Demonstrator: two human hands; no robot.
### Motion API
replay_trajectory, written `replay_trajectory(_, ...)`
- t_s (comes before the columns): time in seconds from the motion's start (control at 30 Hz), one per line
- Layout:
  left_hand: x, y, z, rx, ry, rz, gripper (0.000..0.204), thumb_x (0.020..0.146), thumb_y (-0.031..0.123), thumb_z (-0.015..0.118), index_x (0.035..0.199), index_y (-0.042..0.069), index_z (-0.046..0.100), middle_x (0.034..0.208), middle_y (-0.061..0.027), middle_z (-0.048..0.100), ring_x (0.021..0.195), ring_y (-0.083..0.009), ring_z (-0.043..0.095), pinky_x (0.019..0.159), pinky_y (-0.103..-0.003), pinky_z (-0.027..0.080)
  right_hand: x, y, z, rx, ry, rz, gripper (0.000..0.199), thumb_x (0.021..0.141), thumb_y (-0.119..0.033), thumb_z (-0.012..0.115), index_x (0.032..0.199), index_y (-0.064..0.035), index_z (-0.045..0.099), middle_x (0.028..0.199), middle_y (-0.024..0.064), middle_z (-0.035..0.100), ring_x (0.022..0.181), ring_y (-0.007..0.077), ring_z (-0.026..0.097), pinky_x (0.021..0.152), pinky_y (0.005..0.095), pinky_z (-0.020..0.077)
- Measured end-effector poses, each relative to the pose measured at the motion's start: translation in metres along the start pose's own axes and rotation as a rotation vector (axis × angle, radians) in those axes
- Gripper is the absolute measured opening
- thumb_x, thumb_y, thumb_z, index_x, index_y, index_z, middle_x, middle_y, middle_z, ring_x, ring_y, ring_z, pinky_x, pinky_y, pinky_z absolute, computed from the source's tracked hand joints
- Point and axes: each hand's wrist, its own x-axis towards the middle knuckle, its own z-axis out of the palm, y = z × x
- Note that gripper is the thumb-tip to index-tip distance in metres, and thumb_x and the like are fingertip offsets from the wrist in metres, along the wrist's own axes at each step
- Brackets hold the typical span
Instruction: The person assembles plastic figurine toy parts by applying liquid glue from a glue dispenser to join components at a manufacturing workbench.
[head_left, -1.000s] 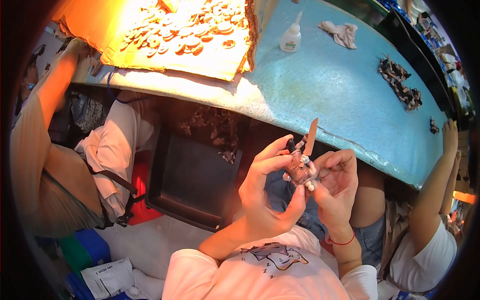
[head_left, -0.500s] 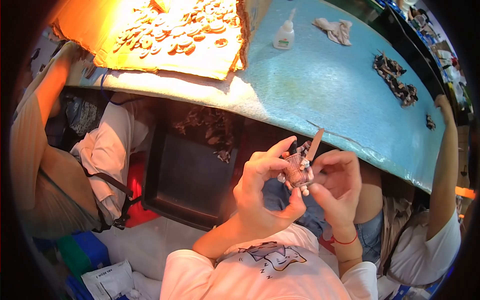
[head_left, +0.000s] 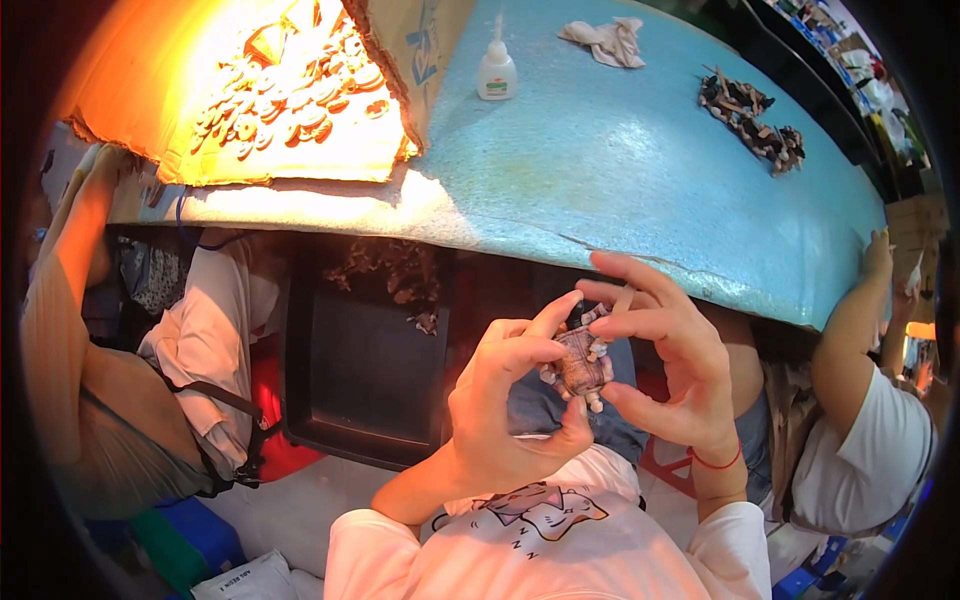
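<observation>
In front of my chest is a small figurine [head_left: 581, 366] with a brownish plaid body, a black top and pale little limbs. My left hand [head_left: 492, 392] pinches it from the left, index finger near its top and thumb at its lower end. From the other side my right hand [head_left: 690, 365] closes round it, index fingertip by the upper part and thumb by the lower right edge. A flat tan blade-like piece [head_left: 622, 300] at its upper right is mostly covered by my right fingers.
Left of my hands sits a black tray [head_left: 365, 375] with several brownish pieces [head_left: 400, 280]. On the blue table [head_left: 560, 170] are a white squeeze bottle [head_left: 497, 72], a cloth [head_left: 610, 42], dark figurines [head_left: 750, 115] and a brightly lit cardboard box [head_left: 410, 150] holding round parts. People sit on both sides.
My right fingers have risen and stretched over the blade-like piece, which stood uncovered before. My left hand keeps its pinch. The surroundings have shifted in view, and the neighbour's arm at right has moved.
</observation>
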Motion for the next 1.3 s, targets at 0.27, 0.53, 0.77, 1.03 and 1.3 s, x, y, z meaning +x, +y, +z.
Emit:
replay_trajectory(0.27, 0.0, 0.004, 0.003, 0.08, -0.066, -0.01, 0.046, 0.058, -0.005, 0.064, 0.1, 0.0, 0.046, 0.111, -0.0277, 0.054, 0.077, -0.0235, 0.051, 0.067, -0.03, 0.047, 0.001, -0.003, -0.011, -0.046, -0.11, 0.066, 0.039, 0.061, 0.002, 0.064, 0.1, -0.0023, 0.06, 0.12, 0.0173, 0.051, 0.1, 0.0254, 0.058, 0.082, 0.0335, 0.0477)
replay_trajectory(0.53, 0.002, 0.007, 0.007, 0.099, -0.109, -0.046, 0.043, 0.058, -0.004, 0.064, 0.097, 0.0, 0.048, 0.113, -0.0265, 0.054, 0.078, -0.0253, 0.052, 0.063, -0.03, 0.049, -0.004, 0.004, -0.007, 0.179, -0.081, 0.178, 0.043, 0.062, 0.006, 0.059, 0.105, -0.0006, 0.057, 0.122, 0.017, 0.049, 0.101, 0.023, 0.057, 0.083, 0.0334, 0.0517)
replay_trajectory(0.77, 0.012, 0.015, 0.015, 0.128, -0.193, -0.08, 0.042, 0.058, -0.006, 0.063, 0.096, 0.0, 0.049, 0.114, -0.0257, 0.054, 0.083, -0.0251, 0.052, 0.057, -0.026, 0.053, -0.014, 0.004, -0.011, 0.342, 0.033, 0.187, 0.045, 0.064, 0.008, 0.059, 0.107, 0.0028, 0.048, 0.122, 0.0193, 0.048, 0.109, 0.0233, 0.051, 0.086, 0.0357, 0.0503)
replay_trajectory(1.03, 0.034, 0.033, 0.039, 0.159, -0.386, -0.117, 0.044, 0.06, -0.008, 0.061, 0.101, -0.002, 0.046, 0.111, -0.0258, 0.052, 0.085, -0.0201, 0.053, 0.064, -0.026, 0.052, -0.028, -0.006, -0.036, 0.414, 0.181, 0.148, 0.053, 0.065, 0.011, 0.059, 0.114, 0.0013, 0.04, 0.125, 0.0222, 0.044, 0.112, 0.0228, 0.049, 0.086, 0.0371, 0.0503)
replay_trajectory(1.3, 0.065, 0.042, 0.054, 0.005, -0.434, -0.291, 0.055, 0.063, -0.007, 0.063, 0.115, -0.002, 0.046, 0.105, -0.017, 0.053, 0.082, -0.0198, 0.057, 0.07, -0.028, 0.05, -0.019, -0.016, -0.067, 0.461, 0.189, 0.194, 0.061, 0.065, 0.012, 0.059, 0.119, -0.0018, 0.035, 0.13, 0.0169, 0.041, 0.115, 0.0209, 0.046, 0.088, 0.0368, 0.0491)
